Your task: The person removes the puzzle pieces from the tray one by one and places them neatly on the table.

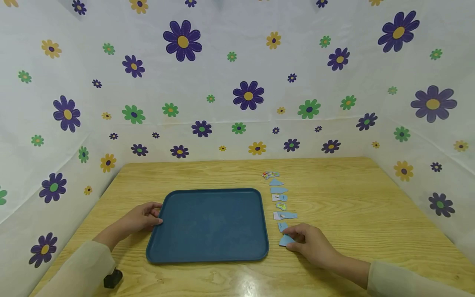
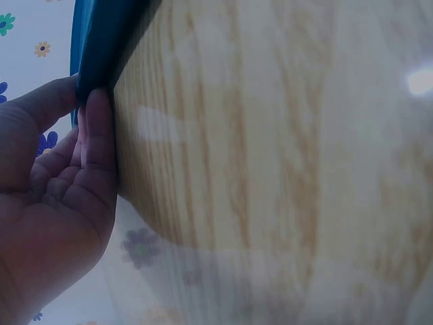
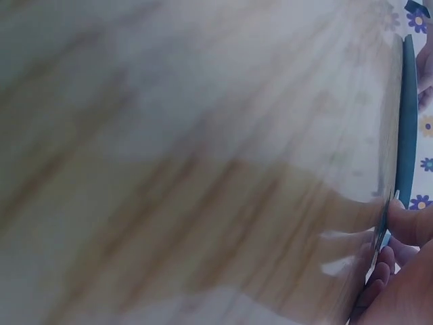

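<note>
A dark blue rectangular tray (image 1: 209, 225) lies flat on the wooden table. At its left side, my left hand (image 1: 142, 216) holds the rim; the left wrist view shows thumb and fingers of this hand (image 2: 64, 162) at the tray's edge (image 2: 111, 40). My right hand (image 1: 311, 243) pinches a light blue puzzle piece (image 1: 285, 241), the nearest in a column right of the tray. Just beyond it lies another blue piece (image 1: 282, 226), close to the fingertips. In the right wrist view, the right hand (image 3: 406, 261) is low at the right edge, its piece mostly hidden.
Farther up the column lie a long blue-and-white piece (image 1: 285, 215), a yellow-green piece (image 1: 281, 206), several more blue ones, and a colourful piece (image 1: 270, 175) at the far end. A black object (image 1: 113, 279) is beside the left sleeve. Flowered cloth (image 1: 219, 82) surrounds the table (image 1: 352, 198).
</note>
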A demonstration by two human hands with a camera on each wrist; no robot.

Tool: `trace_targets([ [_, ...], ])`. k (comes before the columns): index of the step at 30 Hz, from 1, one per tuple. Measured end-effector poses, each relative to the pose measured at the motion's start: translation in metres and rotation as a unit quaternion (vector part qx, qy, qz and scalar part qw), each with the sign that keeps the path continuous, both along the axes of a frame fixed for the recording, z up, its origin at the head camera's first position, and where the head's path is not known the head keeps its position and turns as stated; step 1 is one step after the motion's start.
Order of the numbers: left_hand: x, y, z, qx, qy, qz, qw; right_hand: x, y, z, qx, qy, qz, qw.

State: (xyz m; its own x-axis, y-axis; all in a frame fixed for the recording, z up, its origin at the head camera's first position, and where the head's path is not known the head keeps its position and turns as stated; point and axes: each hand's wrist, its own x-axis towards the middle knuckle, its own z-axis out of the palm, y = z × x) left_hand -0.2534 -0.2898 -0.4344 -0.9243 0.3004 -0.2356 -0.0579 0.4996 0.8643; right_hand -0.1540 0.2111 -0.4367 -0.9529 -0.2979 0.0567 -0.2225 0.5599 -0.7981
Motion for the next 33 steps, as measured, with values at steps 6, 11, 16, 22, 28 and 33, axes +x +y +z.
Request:
trace_targets([
  [6, -0.0001, -0.0003, -0.0006, -0.001, 0.0, 0.001, 1.0, -0.0016, 0.0002, -0.0007, 0.008, -0.002, 0.0, 1.0],
  [11, -0.0006, -0.001, -0.0014, 0.006, -0.001, -0.003, 1.0, -0.0017, 0.0007, -0.0007, 0.014, 0.005, 0.006, 0.9999],
  [16, -0.0004, -0.0013, -0.0016, 0.004, 0.001, -0.003, 1.0, -0.0014, 0.0003, 0.0001, 0.021, 0.012, 0.01, 0.9997],
  [22, 0.0004, -0.0007, -0.0004, 0.003, 0.001, -0.006, 1.0, -0.0017, 0.0002, 0.0003, 0.02, 0.01, 0.011, 0.9997],
  [28, 0.0003, -0.0006, 0.0001, 0.001, 0.003, -0.008, 1.0, -0.0012, -0.0001, 0.0008, 0.017, 0.006, 0.008, 0.9998],
  [33, 0.0001, -0.0007, -0.0008, 0.003, 0.003, -0.008, 1.0, -0.0007, -0.0003, 0.0022, 0.013, 0.002, 0.006, 0.9999],
])
